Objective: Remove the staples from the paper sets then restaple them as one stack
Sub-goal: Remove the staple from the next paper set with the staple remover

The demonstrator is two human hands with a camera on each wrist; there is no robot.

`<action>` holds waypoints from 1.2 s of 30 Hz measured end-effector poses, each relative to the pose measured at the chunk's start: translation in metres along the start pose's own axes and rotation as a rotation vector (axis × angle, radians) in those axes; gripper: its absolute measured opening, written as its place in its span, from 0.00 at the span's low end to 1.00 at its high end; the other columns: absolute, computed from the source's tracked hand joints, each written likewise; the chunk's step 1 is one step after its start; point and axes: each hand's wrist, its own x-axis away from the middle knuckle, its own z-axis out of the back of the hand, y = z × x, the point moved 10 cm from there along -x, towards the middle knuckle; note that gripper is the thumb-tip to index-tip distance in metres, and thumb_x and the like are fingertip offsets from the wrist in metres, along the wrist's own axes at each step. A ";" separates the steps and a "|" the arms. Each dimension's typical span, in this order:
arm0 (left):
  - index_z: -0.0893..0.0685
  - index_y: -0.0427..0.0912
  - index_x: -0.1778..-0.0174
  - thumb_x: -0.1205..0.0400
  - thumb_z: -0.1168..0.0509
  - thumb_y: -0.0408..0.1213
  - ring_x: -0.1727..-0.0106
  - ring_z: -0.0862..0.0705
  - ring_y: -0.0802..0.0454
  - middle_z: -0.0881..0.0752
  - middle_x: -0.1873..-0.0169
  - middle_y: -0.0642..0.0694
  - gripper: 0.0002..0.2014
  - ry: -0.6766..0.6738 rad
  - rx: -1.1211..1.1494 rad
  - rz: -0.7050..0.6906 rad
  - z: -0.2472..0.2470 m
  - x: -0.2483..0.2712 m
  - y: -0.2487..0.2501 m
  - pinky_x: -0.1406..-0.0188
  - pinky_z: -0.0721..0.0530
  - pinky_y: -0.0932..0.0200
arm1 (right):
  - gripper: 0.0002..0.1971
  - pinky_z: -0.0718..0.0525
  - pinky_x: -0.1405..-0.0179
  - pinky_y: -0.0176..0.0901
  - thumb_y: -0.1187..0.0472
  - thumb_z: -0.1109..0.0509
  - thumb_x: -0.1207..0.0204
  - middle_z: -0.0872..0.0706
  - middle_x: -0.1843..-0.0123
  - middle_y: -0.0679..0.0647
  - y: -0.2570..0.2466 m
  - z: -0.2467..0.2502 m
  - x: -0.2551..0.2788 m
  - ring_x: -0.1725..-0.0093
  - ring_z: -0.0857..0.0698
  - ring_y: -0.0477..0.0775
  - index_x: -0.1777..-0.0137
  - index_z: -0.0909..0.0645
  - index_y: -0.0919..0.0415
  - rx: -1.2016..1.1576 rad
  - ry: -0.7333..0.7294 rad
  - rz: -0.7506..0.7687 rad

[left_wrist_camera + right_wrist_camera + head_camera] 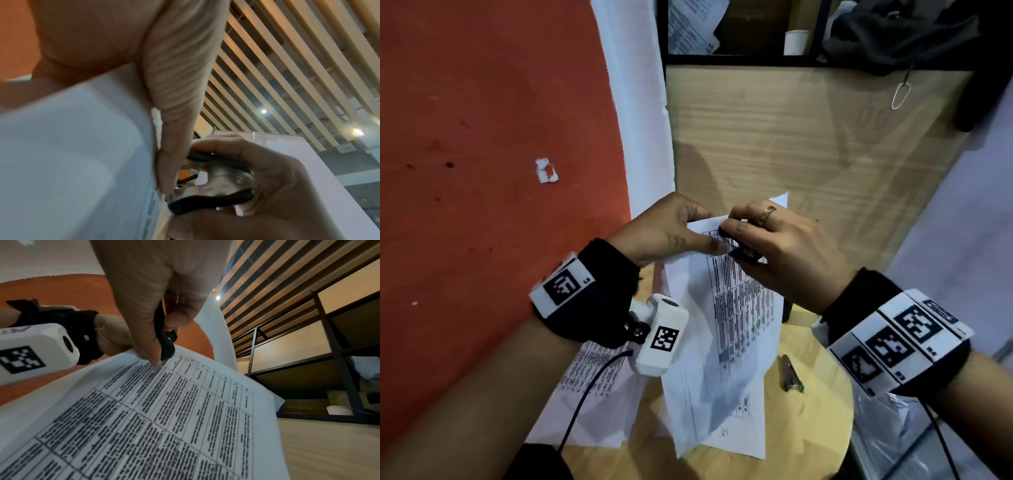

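A stapled paper set (729, 325) printed with a table is lifted off the round wooden table (822, 404). My left hand (671, 229) pinches its top corner, thumb on the printed face. My right hand (767, 240) grips a black-handled staple remover (743, 251) whose metal claws meet the page at that corner. In the left wrist view the staple remover (218, 186) sits squeezed in the right hand beside my left thumb (174, 113). The right wrist view shows the staple remover (164, 340) tip touching the paper set (164, 418). Another paper set (585, 394) lies on the table.
A grey metal stapler (791, 373) lies on the table to the right of the papers. An orange wall (482, 171) stands at left, a wooden panel (808, 144) and shelf with a white cup (796, 41) behind. A plastic bag (887, 428) hangs at the table's right.
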 end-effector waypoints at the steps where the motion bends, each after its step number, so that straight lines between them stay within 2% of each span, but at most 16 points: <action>1: 0.14 0.46 0.71 0.30 0.23 0.28 0.68 0.22 0.60 0.17 0.73 0.53 0.10 -0.001 -0.014 0.001 0.000 0.000 0.000 0.67 0.25 0.67 | 0.11 0.16 0.74 0.47 0.69 0.27 0.36 0.13 0.52 0.61 0.000 0.000 0.000 0.56 0.14 0.62 0.53 0.14 0.67 0.001 -0.005 0.004; 5: 0.13 0.51 0.75 0.32 0.22 0.30 0.70 0.24 0.63 0.20 0.76 0.57 0.12 -0.005 -0.047 -0.001 0.001 -0.002 0.002 0.70 0.28 0.68 | 0.12 0.15 0.73 0.49 0.69 0.28 0.35 0.13 0.51 0.61 0.001 -0.001 0.001 0.55 0.13 0.63 0.51 0.14 0.67 -0.005 -0.014 0.022; 8: 0.13 0.50 0.76 0.32 0.22 0.32 0.69 0.26 0.60 0.22 0.75 0.54 0.11 0.002 -0.067 -0.002 0.002 -0.002 0.003 0.69 0.31 0.64 | 0.13 0.15 0.73 0.51 0.70 0.28 0.36 0.13 0.50 0.61 0.002 0.000 0.001 0.54 0.13 0.63 0.50 0.15 0.67 -0.019 -0.008 0.029; 11: 0.14 0.52 0.78 0.29 0.24 0.27 0.71 0.28 0.62 0.23 0.77 0.56 0.16 0.011 -0.073 -0.003 0.003 -0.003 0.003 0.71 0.31 0.66 | 0.13 0.15 0.73 0.50 0.69 0.27 0.36 0.13 0.51 0.62 0.000 0.000 0.001 0.55 0.13 0.63 0.51 0.14 0.67 -0.019 -0.010 0.047; 15: 0.15 0.51 0.78 0.32 0.22 0.31 0.72 0.29 0.62 0.25 0.77 0.55 0.13 0.010 -0.091 -0.007 0.003 -0.003 0.004 0.73 0.33 0.66 | 0.13 0.15 0.75 0.53 0.70 0.28 0.36 0.13 0.50 0.62 0.001 -0.003 0.002 0.55 0.14 0.64 0.50 0.15 0.68 -0.036 -0.018 0.052; 19: 0.15 0.52 0.79 0.28 0.25 0.25 0.73 0.29 0.64 0.25 0.78 0.58 0.18 -0.013 -0.066 -0.008 -0.001 -0.003 0.003 0.72 0.31 0.68 | 0.11 0.16 0.77 0.51 0.70 0.27 0.36 0.14 0.54 0.62 -0.002 -0.003 0.000 0.57 0.14 0.64 0.53 0.15 0.69 -0.019 -0.015 0.079; 23: 0.13 0.46 0.70 0.31 0.23 0.28 0.69 0.25 0.61 0.19 0.71 0.51 0.09 -0.036 -0.056 0.002 -0.003 -0.002 0.003 0.67 0.27 0.65 | 0.08 0.18 0.81 0.49 0.69 0.27 0.36 0.14 0.57 0.62 -0.005 -0.001 -0.001 0.60 0.14 0.64 0.56 0.15 0.68 0.013 -0.015 0.105; 26: 0.12 0.41 0.64 0.31 0.24 0.25 0.67 0.21 0.61 0.15 0.68 0.48 0.07 -0.045 -0.014 0.014 -0.005 -0.001 0.002 0.64 0.22 0.66 | 0.06 0.19 0.83 0.49 0.67 0.28 0.34 0.14 0.59 0.61 -0.005 -0.001 -0.001 0.61 0.14 0.63 0.58 0.15 0.68 0.042 -0.018 0.106; 29: 0.12 0.38 0.62 0.34 0.26 0.31 0.63 0.19 0.56 0.14 0.65 0.45 0.07 -0.048 0.003 0.024 -0.006 -0.002 0.001 0.59 0.21 0.62 | 0.05 0.20 0.80 0.46 0.66 0.30 0.33 0.15 0.63 0.60 -0.008 -0.001 -0.001 0.64 0.15 0.62 0.61 0.15 0.68 0.051 -0.014 0.117; 33: 0.12 0.38 0.62 0.33 0.27 0.30 0.64 0.19 0.57 0.14 0.67 0.47 0.05 -0.054 0.019 0.022 -0.007 0.000 0.000 0.61 0.20 0.65 | 0.07 0.21 0.77 0.45 0.64 0.33 0.31 0.15 0.64 0.60 -0.008 -0.002 0.000 0.66 0.15 0.62 0.62 0.15 0.68 0.028 -0.005 0.117; 36: 0.13 0.37 0.61 0.31 0.24 0.28 0.63 0.19 0.58 0.14 0.66 0.48 0.06 -0.066 0.029 0.019 -0.007 0.002 -0.001 0.61 0.20 0.65 | 0.07 0.18 0.78 0.50 0.64 0.31 0.30 0.14 0.63 0.60 0.000 -0.001 0.002 0.64 0.15 0.63 0.59 0.15 0.68 -0.049 0.028 0.058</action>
